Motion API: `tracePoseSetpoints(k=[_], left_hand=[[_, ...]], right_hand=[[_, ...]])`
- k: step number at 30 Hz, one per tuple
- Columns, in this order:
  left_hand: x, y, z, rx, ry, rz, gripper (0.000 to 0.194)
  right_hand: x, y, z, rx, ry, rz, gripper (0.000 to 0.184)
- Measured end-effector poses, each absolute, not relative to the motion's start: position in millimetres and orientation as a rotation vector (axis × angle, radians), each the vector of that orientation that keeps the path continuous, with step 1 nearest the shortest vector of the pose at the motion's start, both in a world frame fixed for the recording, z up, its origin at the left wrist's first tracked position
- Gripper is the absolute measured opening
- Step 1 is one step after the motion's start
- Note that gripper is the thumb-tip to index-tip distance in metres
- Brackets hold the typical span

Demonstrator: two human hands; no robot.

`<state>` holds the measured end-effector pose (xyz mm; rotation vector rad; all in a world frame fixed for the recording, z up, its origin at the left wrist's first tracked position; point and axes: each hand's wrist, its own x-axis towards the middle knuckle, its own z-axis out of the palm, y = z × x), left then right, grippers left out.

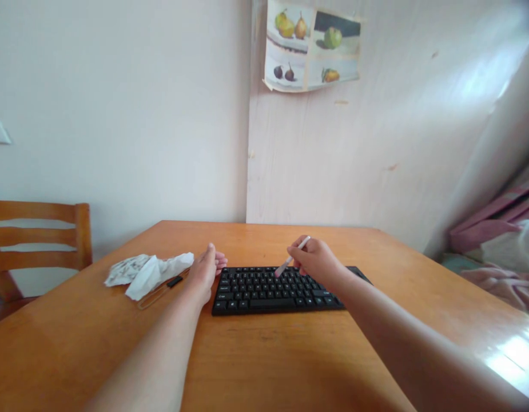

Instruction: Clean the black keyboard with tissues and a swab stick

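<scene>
A black keyboard [264, 292] lies flat on the wooden table, its keys facing up. My right hand [313, 256] is closed around a small brush [286, 264] with a white handle, held at a slant. The brush's pinkish tip points down at the keys in the upper middle of the keyboard; whether it touches them I cannot tell. At the keyboard's left end, my left hand [207, 267] rests on its edge side with the fingers stretched out and the thumb up. It holds nothing and lies beside or against the keyboard's left edge.
Left of my left hand lie crumpled white tissues or cloth [148, 273] and a thin cable with a black plug [174, 281]. A wooden chair [36, 237] stands at the table's left. The wall [182, 143] rises behind the table [264, 355]. Pink fabric [482, 234] is piled at right.
</scene>
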<state>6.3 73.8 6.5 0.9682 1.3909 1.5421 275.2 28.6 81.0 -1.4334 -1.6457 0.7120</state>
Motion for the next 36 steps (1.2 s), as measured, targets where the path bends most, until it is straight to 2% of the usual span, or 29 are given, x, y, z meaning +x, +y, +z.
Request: tracePoseSetpoints(k=[8,13,25,36], left_hand=[[9.7,73.8,7.4,0.951,1.393,1.549,0.066],[12.4,71.6,10.2,0.964,1.364,1.565,0.064],[11.8,71.5,9.3,0.953,1.381,1.556,0.069],[3.9,77.1,7.7,0.972,1.384,1.522,0.063]], right_hand=[[169.8,46.8,59.1,-1.180,-1.709,0.978,0.013],[151.7,53.5,50.4,-1.209,-1.742,0.986,0.011],[251.8,44.7,59.7,-1.487,-1.743,0.711,0.014],[350.1,34.7,60.2,-1.689,-1.650,0.500,0.020]])
